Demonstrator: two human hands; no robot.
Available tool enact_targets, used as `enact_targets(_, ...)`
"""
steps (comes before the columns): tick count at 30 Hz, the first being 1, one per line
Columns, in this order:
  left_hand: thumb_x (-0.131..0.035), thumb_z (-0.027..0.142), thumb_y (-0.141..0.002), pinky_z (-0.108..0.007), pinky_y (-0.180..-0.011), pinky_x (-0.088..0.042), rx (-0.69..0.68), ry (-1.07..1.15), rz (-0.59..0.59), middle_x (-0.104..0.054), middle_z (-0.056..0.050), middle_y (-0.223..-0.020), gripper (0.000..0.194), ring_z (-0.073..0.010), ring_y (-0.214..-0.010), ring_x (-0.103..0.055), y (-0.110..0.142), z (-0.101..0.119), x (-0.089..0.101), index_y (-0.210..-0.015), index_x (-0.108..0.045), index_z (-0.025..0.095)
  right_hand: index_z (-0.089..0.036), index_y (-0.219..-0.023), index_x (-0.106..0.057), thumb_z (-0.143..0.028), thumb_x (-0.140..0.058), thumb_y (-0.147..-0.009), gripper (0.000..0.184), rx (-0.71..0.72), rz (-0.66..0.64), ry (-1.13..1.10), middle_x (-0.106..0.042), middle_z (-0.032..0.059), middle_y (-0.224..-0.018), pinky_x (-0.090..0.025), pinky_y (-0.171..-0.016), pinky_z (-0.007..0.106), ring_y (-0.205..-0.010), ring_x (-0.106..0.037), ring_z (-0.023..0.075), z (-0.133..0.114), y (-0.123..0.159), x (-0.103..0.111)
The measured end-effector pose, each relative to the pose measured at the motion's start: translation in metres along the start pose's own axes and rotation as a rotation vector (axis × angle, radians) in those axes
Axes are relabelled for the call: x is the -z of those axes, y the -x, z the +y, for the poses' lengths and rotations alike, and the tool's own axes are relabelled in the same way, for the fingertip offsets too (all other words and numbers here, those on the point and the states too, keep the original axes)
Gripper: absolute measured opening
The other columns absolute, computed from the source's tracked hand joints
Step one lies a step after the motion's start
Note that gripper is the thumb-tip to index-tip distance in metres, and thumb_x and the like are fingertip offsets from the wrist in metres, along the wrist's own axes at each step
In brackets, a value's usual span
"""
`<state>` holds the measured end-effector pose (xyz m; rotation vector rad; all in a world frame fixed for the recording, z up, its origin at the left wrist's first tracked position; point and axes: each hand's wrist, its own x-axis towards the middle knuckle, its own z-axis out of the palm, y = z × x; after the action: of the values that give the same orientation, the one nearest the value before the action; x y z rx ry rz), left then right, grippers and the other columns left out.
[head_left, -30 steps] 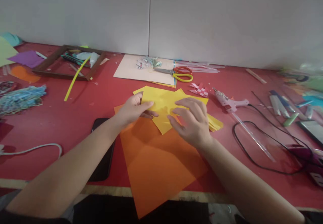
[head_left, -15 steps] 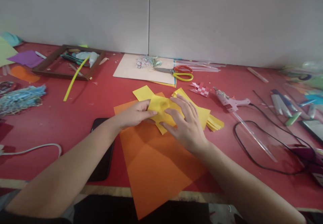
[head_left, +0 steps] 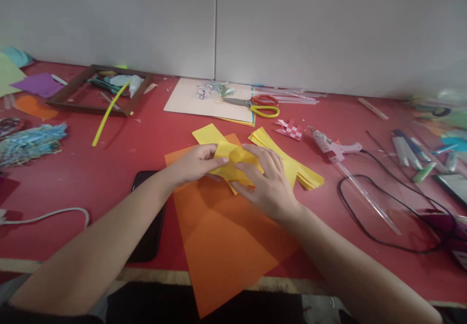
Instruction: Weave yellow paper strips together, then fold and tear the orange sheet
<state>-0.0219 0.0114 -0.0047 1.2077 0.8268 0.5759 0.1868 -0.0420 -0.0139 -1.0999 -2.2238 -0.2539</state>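
Note:
A piece of yellow paper (head_left: 235,154) is held above the orange sheets. My left hand (head_left: 199,164) pinches its left side, thumb on top and fingers underneath. My right hand (head_left: 268,180) curves over its right side, index finger and thumb near the middle; the grip of its other fingers is partly hidden. Under and around the hands lie more yellow pieces: a strip (head_left: 205,133) at the upper left and a fanned stack of strips (head_left: 310,177) at the right. The large orange paper (head_left: 226,246) spreads below, its lower corner hanging over the table edge.
A black phone (head_left: 146,246) lies under my left forearm. Scissors (head_left: 264,106) rest behind on white board. At the right are a woven pink paper piece (head_left: 292,129), a pink glue gun (head_left: 330,146) with a black cord, and several markers (head_left: 410,151). A brown frame (head_left: 69,90) stands back left.
The yellow paper has tilted and dipped slightly between my hands. My right fingers have shifted a little to the left and down. The other things have stayed in place.

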Motion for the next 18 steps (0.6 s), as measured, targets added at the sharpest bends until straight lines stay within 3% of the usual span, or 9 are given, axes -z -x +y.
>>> enact_targets(8,-0.076,0.046,-0.077,-0.025,-0.059,-0.055,0.052,-0.105,0.088,-0.07,-0.005,-0.091,0.039,-0.0187,-0.081,-0.068,-0.0004,0.0034,0.0001,-0.1,-0.064,0.017,-0.02,-0.095,-0.068,-0.031,-0.07,-0.086,0.014,-0.003,0.003,-0.023,-0.064,0.0146,-0.122,-0.049,-0.098,0.05,-0.113,-0.059,0.0314,-0.0011,-0.0009,-0.0016)
enact_targets(12,-0.076,0.044,-0.075,-0.024,-0.058,-0.054,-0.005,-0.145,0.167,-0.067,-0.002,-0.083,0.034,-0.0153,-0.073,-0.065,-0.0008,0.0047,-0.0002,-0.09,-0.062,0.016,-0.022,-0.094,-0.07,-0.029,-0.067,-0.088,0.009,-0.006,-0.01,-0.02,-0.065,0.0121,-0.12,-0.049,-0.097,0.048,-0.112,-0.06,0.0295,-0.0011,-0.0011,-0.0017)
enact_targets(18,-0.073,0.044,-0.078,-0.026,-0.06,-0.057,-0.032,-0.181,0.198,-0.071,-0.004,-0.093,0.034,-0.0178,-0.078,-0.067,-0.0004,0.0051,-0.0024,-0.099,-0.067,0.018,-0.022,-0.108,-0.069,-0.029,-0.069,-0.085,0.024,-0.096,-0.132,-0.024,-0.057,0.0157,-0.133,-0.049,-0.097,0.052,-0.117,-0.057,0.0326,0.0007,0.0017,-0.0037)
